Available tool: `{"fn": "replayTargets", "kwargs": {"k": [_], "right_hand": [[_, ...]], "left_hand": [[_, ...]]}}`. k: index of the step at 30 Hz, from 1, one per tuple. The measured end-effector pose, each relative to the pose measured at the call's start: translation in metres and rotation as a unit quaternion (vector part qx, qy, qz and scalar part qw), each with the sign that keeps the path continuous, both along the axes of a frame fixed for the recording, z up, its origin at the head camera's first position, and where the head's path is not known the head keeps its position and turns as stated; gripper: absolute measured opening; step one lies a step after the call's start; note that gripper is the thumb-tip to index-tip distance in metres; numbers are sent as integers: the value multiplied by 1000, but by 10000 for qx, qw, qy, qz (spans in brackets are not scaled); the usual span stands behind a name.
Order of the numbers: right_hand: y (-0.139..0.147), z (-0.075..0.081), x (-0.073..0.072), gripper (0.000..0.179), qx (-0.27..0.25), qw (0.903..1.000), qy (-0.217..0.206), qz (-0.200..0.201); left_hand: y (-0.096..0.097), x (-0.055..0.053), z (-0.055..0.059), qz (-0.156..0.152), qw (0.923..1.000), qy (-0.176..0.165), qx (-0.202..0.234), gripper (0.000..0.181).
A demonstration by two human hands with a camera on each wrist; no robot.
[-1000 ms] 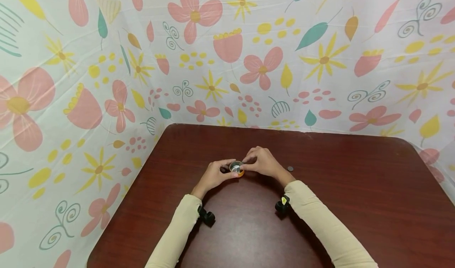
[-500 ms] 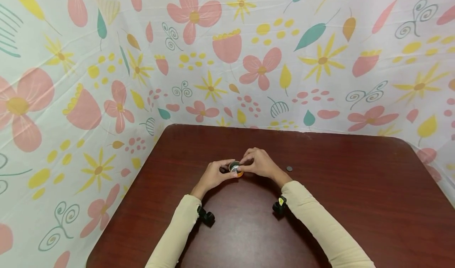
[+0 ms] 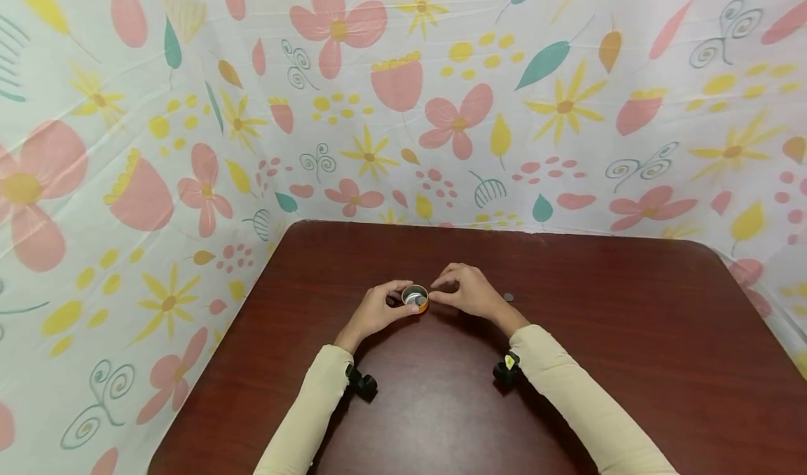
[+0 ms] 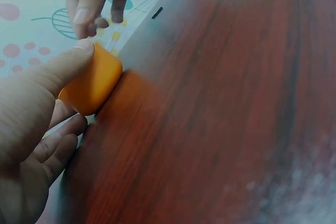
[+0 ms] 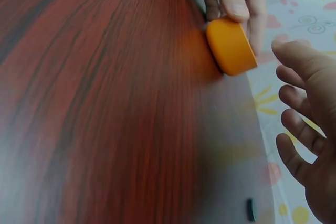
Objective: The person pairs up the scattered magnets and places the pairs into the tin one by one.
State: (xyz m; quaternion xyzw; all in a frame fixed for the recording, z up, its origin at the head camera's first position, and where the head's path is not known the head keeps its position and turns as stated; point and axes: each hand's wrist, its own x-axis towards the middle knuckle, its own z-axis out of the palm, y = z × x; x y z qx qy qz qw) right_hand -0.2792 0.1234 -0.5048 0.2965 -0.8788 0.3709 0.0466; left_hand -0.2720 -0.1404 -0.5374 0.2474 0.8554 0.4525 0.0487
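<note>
A small round orange cup (image 3: 424,307) with a shiny silver inside stands on the brown table (image 3: 435,405). A grey disc, like a coin, shows inside it in the head view. My left hand (image 3: 380,308) holds the cup, thumb on the near side and fingers behind. Just right of the rim is my right hand (image 3: 469,294), its loosely bent fingers holding nothing. In the right wrist view its thumb and fingers (image 5: 299,59) are spread apart, clear of the cup's orange wall (image 5: 231,48).
A small grey coin-like disc (image 3: 508,297) lies on the table beyond my right wrist. Two short dark edges show on the tabletop in the left wrist view. A flower-printed cloth (image 3: 378,111) hangs along the back and left sides of the table.
My right fingertips have drawn back from over the cup's rim to its right side. More of the cup's inside now shows. The left hand keeps its hold on the cup.
</note>
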Motion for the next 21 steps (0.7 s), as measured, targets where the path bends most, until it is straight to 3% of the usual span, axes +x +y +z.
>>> {"fn": "replayTargets", "kwargs": {"k": [6,11,16,21], "right_hand": [[28,9,13,22,79,9997,127,-193],[54,17,23,24,204,9988,179,-413],[77,26,31,26,340,9968,213,-692],[102,30,41,30,641,9940,242,-853]], "left_hand": [[-1,0,1,-93,9999,-40,-51,64],[4,1,8,76,9998,53,-180,66],[17,5,25,376,9968,685,-165,63],[41,14,46,-6,9903,1389,37,55]]}}
